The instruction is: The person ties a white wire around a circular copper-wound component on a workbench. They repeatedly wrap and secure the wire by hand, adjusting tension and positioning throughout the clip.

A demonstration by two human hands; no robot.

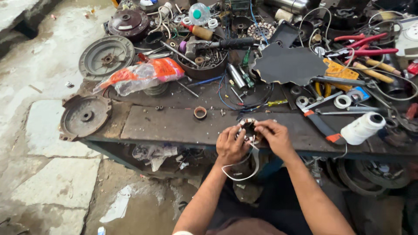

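A small round motor winding [249, 127] with coppery coils is clamped between the left hand [229, 146] and right hand [273, 135] at the near edge of the dark metal workbench [174, 124]; a white strip [244, 167] hangs below. Farther back, a round dark bowl [204, 65] is filled with screws and small metal bits

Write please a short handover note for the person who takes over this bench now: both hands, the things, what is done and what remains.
Left hand and right hand: both grip a small round motor winding at the front edge of the workbench.
A white strip loops down from it below the hands.
White thread spool lies at the right; a small ring at the left.
How far the work has come cannot be told.
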